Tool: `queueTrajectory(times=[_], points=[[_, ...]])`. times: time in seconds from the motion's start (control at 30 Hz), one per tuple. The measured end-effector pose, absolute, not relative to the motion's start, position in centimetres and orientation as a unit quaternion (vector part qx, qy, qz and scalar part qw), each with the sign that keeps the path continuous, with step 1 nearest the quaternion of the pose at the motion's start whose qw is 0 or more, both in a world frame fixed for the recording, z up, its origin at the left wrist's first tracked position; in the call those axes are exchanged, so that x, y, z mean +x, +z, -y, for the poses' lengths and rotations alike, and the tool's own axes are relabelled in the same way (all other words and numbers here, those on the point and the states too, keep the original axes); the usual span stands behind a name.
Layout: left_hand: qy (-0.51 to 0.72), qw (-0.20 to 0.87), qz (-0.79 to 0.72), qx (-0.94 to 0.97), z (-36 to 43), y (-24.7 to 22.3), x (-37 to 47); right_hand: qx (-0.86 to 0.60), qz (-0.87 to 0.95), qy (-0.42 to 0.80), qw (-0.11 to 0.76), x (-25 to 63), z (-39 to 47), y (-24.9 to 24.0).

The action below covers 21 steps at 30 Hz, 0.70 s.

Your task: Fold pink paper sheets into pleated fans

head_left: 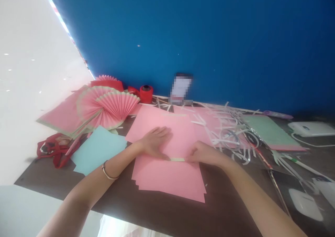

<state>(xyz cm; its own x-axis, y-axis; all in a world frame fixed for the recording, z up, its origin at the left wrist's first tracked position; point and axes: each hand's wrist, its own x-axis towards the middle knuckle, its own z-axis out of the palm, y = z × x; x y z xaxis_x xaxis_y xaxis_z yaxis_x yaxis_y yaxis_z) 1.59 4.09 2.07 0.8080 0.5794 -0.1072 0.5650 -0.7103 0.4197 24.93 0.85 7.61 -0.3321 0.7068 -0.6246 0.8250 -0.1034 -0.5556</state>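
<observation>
Several sheets of pink paper lie stacked in front of me, with one sheet on top set higher than the rest. Flat on this top sheet rests my left hand, fingers stretched out and thumb by its near edge. A narrow pale yellow-green strip runs along that edge, between my two hands. My right hand is closed, its fingertips pinched at the strip's right end. Whether the strip is tape or paper I cannot tell.
Pleated pink fans and light blue sheets lie left. Red tape and a phone stand by the blue wall. Curled white strips, a green sheet and a white case are right.
</observation>
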Motion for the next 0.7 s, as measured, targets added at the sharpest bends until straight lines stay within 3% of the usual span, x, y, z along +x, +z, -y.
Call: queueTrajectory(times=[0.7], points=[[0.018,0.215,-0.311,0.926,-4.13,1.91,1.57,0.589,-0.679,-0.423,0.114,24.79,-1.03,6.59]])
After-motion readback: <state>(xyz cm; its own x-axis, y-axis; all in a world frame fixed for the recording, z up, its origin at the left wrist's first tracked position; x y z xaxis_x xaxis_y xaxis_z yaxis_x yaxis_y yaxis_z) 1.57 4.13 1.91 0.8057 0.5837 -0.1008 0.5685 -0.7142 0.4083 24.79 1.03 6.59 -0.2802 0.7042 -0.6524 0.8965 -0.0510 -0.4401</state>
